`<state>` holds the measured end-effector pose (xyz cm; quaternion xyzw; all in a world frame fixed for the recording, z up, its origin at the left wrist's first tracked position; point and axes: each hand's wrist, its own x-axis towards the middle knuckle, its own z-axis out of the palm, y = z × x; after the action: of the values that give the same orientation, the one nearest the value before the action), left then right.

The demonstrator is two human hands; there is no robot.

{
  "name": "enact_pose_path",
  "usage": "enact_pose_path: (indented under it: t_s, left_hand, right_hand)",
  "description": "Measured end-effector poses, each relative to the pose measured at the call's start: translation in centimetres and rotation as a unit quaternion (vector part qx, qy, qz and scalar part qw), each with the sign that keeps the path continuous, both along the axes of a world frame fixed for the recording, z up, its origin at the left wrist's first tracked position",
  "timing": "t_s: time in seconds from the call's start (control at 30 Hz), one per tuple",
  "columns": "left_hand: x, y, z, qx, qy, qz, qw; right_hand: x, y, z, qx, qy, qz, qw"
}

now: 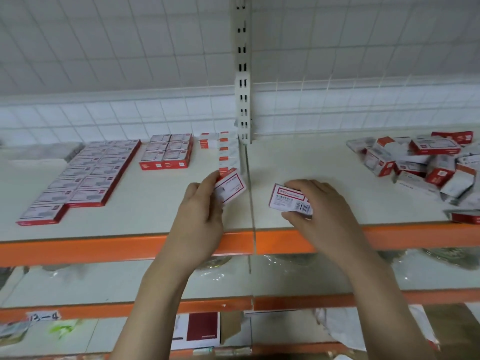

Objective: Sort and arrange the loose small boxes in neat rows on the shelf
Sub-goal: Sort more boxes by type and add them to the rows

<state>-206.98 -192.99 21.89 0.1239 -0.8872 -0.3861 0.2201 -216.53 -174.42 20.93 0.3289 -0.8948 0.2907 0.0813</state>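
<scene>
At shelf [130,224] front edge, both hands hold one small box each: L hand [200,203] pinches a red/white box [230,185] w/ fingers curled on its near end; R hand [322,206] grips a second box [289,198], barcode side up. Step in hand, by judgement: placement into rows. Next move calls for setting L box at near end of the single-file row [225,154] just beyond it, long edge aligned. Further L: short block [167,152], then long double row [91,172]. Well R of R hand: loose pile [426,162], unsorted, approx. half the stock.
</scene>
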Motion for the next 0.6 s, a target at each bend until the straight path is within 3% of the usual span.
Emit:
enact_pose_path:
  t_s: [0.1,0.33,0.6]
  left_hand:
    - [1.1,-3.7,0.4,0.005,-0.01,-0.004,1.0]
    - [4.7,-14.3,1.4,-0.035,0.059,0.057,0.996]
    - [8.3,-21.8,1.1,-0.044,0.064,0.025,0.997]
  right_hand:
    - [1.0,-4.0,0.0,-0.005,0.002,0.008,1.0]
    - [4.6,-14.0,0.3,-0.011,0.009,0.016,1.0]
    - [8.2,-21.1,0.1,0.007,0.008,0.013,1.0]
